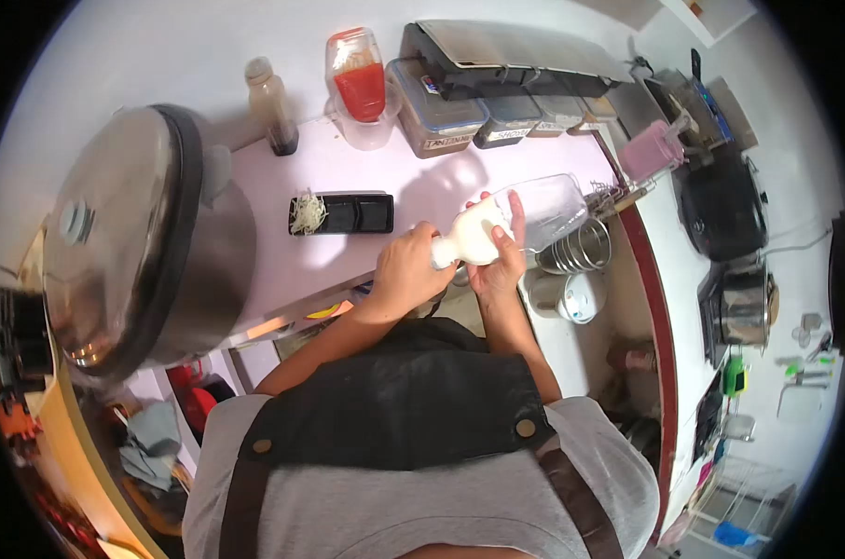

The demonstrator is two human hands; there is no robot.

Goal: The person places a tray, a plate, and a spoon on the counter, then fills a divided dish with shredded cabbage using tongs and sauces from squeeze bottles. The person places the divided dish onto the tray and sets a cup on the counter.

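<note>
In front of my chest I hold a clear bottle [478, 233] of creamy white sauce, tilted, its cap end pointing left. My left hand [406, 270] is closed round the cap end. My right hand [502, 256] grips the bottle's body from below and the right, its fingers partly hidden behind it. To the left, on the pink counter [348, 166], lies a black divided tray [362, 213], with pale shreds [307, 214] in its left compartment.
A large lidded pot [129, 242] fills the left. Along the back stand a dark-bottomed bottle [269, 104], a red sauce bottle [359, 86] and labelled containers [441, 112]. Right of my hands are a clear container [557, 207], metal cups [576, 250] and a white tub [581, 298].
</note>
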